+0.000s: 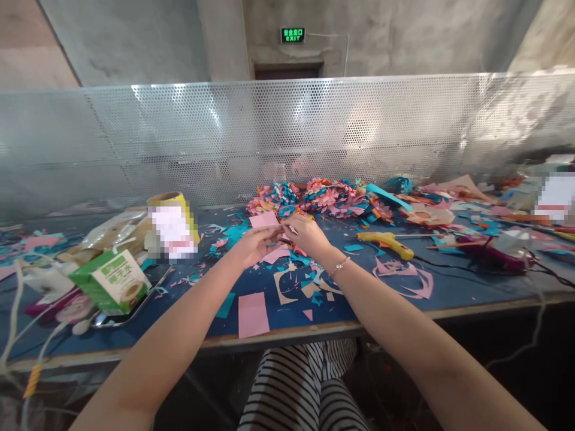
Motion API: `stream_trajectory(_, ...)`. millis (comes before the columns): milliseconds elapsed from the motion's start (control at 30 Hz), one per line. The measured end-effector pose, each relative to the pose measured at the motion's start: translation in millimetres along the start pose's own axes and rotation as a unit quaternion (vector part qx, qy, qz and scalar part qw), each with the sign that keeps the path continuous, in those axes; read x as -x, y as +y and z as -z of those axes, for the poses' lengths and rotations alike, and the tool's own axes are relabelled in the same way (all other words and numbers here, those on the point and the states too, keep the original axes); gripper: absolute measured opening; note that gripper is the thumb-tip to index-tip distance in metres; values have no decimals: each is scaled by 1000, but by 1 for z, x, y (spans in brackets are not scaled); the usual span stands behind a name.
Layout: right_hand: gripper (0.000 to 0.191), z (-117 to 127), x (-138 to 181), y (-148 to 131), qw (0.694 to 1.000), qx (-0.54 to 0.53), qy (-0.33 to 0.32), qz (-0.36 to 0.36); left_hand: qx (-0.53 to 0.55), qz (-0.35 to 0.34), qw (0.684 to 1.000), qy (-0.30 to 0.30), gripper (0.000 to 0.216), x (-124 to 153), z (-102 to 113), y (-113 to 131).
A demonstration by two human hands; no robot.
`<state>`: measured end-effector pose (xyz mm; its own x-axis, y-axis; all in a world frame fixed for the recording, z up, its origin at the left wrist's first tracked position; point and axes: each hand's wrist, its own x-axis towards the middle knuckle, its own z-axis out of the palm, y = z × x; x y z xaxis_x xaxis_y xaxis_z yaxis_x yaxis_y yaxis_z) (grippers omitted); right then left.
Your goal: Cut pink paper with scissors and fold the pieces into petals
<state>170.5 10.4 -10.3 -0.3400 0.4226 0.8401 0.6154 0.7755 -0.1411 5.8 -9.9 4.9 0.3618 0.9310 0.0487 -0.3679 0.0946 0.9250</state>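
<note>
Observations, largest item first.

1. The perforated screen (179, 137) closes off the far side of my table (449, 287). No hazard noted there. The near edge is open, so anything that slides goes to my lap or the floor.
2. The heap of paper flowers (323, 197) sits just beyond my hands. In my judgement, a forward reach or a dragged forearm could crush or scatter it.
3. The green carton (112, 281) stands tilted on a tray at my left, near the table edge. A swing of the left elbow could tip it over.
4. The yellow glue gun (386, 240) lies on its side to my right, near my right wrist, among loose offcuts (309, 287). I cannot tell whether it is hot. If it is, a sideways sweep risks a burn or glue on the paper.
5. A pink sheet (253, 314) lies close to the near edge, between my forearms. Drawing my arms back could brush it off.
6. My left hand (254, 244) and right hand (309, 234) meet above the middle of the table, fingers closed narrow on a small pink paper piece (264, 219). The piece is held off the surface, just in front of the heap. Uneven pull between the two pinches could tear or crease it. If dropped, it would be hard to find among like-coloured scraps.
</note>
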Motion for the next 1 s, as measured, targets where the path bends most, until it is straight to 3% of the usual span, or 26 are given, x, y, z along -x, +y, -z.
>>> stream_trajectory(300, 14, 4, -2, -1, 1000, -19, 0, -14, 14, 12, 999, -33, 17, -4, 6, -3)
stream_trajectory(533, 8, 1, -3, -1, 993, -77, 38, -81, -31, -19, 999, -26, 12, -2, 3, 0)
stream_trajectory(633, 7, -4, -3, 1, 974, -155, 55, -154, -138, -75, 988, 8, 9, -3, 5, -3)
stream_trajectory(767, 5, -19, -2, 7, 930, -271, 60, -242, -337, -140, 930, 31, 19, -5, 5, -11)
stream_trajectory(900, 9, -30, -1, 12, 899, -333, 44, -280, -380, -146, 913, 20, 15, -6, 2, -15)
stream_trajectory(1000, 15, -30, 0, 12, 891, -349, 53, -286, -369, -153, 916, 48, 14, -8, 3, -14)
